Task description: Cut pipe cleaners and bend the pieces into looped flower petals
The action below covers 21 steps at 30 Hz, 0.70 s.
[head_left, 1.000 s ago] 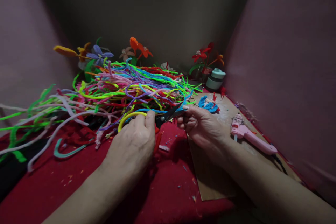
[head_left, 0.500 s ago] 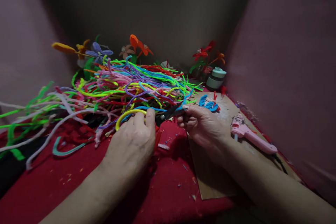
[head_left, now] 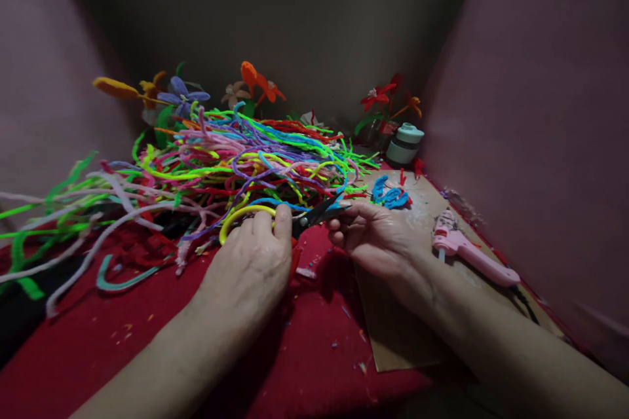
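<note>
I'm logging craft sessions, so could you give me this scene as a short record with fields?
Left hand: holds the scissors, blades apart
Right hand: fingers at the blade tips; what they grip is unclear
Pile: multicoloured fuzzy stems, beyond the scissors
Cardboard: bears a pink glue gun and a blue fuzzy piece
Back: fuzzy flowers; a lidded container at right
Surface: red cloth with small scraps

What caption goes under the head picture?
Left hand holds scissors, right hand by the blades, near colourful pipe cleaners.
</note>
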Available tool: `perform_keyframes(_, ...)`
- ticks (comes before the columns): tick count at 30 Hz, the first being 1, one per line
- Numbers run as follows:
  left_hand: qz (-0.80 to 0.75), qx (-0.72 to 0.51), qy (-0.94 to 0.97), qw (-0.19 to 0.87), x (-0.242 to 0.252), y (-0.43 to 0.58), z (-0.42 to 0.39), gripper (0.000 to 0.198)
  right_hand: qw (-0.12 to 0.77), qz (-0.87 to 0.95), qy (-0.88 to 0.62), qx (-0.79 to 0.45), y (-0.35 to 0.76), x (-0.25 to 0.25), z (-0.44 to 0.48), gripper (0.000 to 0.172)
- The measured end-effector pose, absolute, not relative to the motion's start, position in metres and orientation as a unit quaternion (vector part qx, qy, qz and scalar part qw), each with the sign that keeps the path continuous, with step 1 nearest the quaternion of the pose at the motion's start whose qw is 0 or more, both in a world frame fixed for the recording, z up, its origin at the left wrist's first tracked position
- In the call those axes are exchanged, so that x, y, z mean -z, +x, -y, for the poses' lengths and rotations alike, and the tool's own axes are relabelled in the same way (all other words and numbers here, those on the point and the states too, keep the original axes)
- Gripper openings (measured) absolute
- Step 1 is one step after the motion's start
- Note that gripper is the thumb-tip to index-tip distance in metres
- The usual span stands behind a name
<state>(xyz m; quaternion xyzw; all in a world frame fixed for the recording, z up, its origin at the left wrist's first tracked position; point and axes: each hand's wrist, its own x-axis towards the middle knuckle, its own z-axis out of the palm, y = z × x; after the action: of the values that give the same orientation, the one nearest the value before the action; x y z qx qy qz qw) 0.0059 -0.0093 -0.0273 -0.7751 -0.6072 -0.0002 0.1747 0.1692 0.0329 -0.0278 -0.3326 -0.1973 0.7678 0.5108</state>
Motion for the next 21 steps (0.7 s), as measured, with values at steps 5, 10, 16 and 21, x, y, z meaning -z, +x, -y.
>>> perform_keyframes(5, 0.600, -0.009, -0.775, 0.196, 0.0252, 0.0055, 0.0107, 0.041, 0.475, 0.170, -0.341, -0.793, 0.1686, 0.0246, -0.0324, 0.012)
perform_keyframes(10, 0.596, -0.001, -0.780, 0.190, 0.0241, 0.0055, 0.0112, 0.039, 0.472, 0.169, -0.339, -0.796, 0.1680, 0.0234, -0.0321, 0.013)
perform_keyframes(16, 0.589, 0.008, -0.782, 0.205, 0.0290, 0.0037, 0.0107, 0.039, 0.497, 0.184, -0.336, -0.778, 0.1680, 0.0239, -0.0303, 0.013)
perform_keyframes(21, 0.584, 0.001, -0.788, 0.196, 0.0297, 0.0033, 0.0102, 0.039, 0.511, 0.193, -0.339, -0.766, 0.1680, 0.0241, -0.0304, 0.011)
